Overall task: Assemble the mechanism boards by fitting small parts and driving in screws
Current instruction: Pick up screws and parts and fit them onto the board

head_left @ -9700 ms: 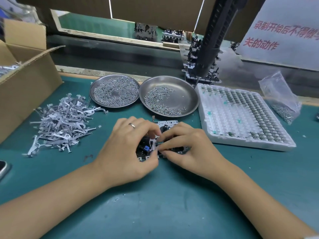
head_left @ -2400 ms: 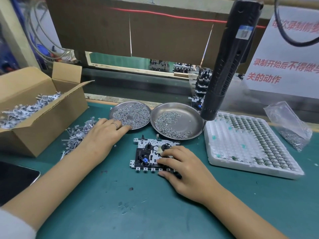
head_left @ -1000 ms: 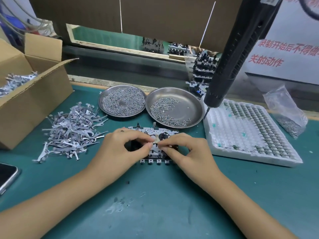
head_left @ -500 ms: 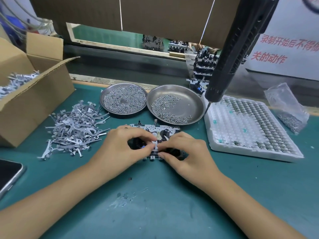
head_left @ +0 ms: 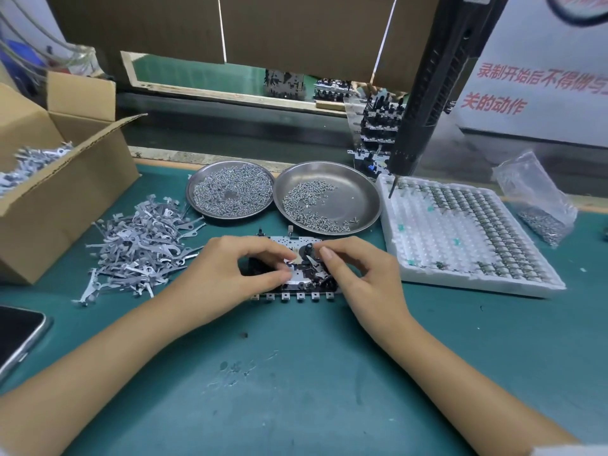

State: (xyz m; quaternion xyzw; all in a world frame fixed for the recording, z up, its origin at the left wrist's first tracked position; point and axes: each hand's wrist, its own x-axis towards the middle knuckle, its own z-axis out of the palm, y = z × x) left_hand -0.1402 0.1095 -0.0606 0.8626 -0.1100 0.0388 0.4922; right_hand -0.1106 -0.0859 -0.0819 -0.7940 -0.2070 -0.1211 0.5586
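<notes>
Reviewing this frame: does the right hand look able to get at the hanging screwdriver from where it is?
Probably yes. The right hand works at the mechanism board; the screwdriver hangs just beyond it, above the white tray, with nothing between them.

The left hand (head_left: 230, 274) covers the left part of the mechanism board (head_left: 297, 284), and the right hand (head_left: 365, 274) hides its right end; whether the curled fingertips grip a part there cannot be told. The electric screwdriver (head_left: 427, 93) is cut off by the top edge, and its body hides part of the stack of boards (head_left: 375, 133) behind it. The cardboard box (head_left: 49, 179) and the phone (head_left: 16, 337) run off the left edge. The red lettering on the sign (head_left: 539, 77) is cut by the right edge. The screws in the two metal dishes (head_left: 362, 205) are too small to tell apart
</notes>
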